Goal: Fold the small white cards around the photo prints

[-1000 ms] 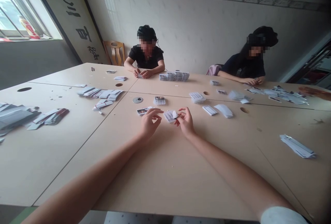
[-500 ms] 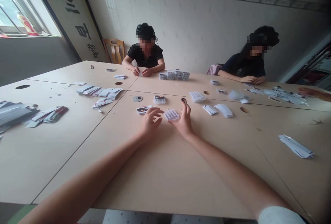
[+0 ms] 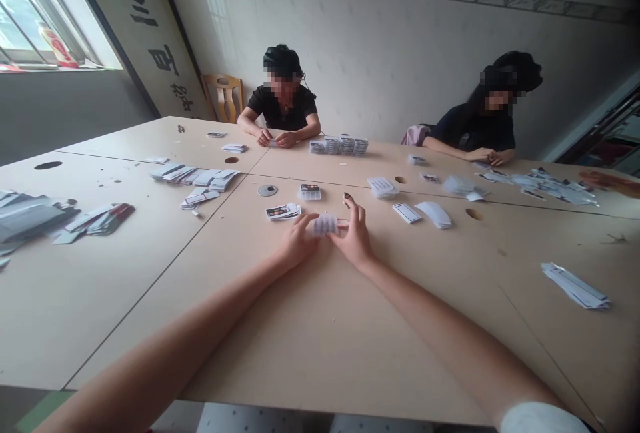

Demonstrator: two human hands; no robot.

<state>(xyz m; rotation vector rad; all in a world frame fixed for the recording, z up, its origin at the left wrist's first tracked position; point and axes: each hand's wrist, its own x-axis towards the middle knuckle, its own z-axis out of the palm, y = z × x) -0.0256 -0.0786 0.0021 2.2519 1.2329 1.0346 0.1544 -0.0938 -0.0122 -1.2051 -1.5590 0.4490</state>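
A small clear plastic case with rows of grey marks (image 3: 325,225) is between my two hands over the table. My left hand (image 3: 299,241) is closed on its left side. My right hand (image 3: 355,236) grips its right side with thumb and lower fingers. A small dark piece (image 3: 347,200) shows at the raised index finger of that hand; its kind is too small to tell. Just beyond my left hand lie some printed cards (image 3: 283,212). Farther off stands another clear case with a dark printed card on top (image 3: 310,191).
Flat clear cases (image 3: 383,187) and white slips (image 3: 434,215) lie to the right. Paper piles (image 3: 195,178) spread on the left. Stacked cases (image 3: 339,146) stand near a co-worker (image 3: 283,106); another person (image 3: 475,126) sits at the far right. The table has round holes (image 3: 475,214).
My left hand has moved in from beside the case and closed on its left side. The case has turned and shifted slightly left. The right index finger has bent inward with the dark piece.
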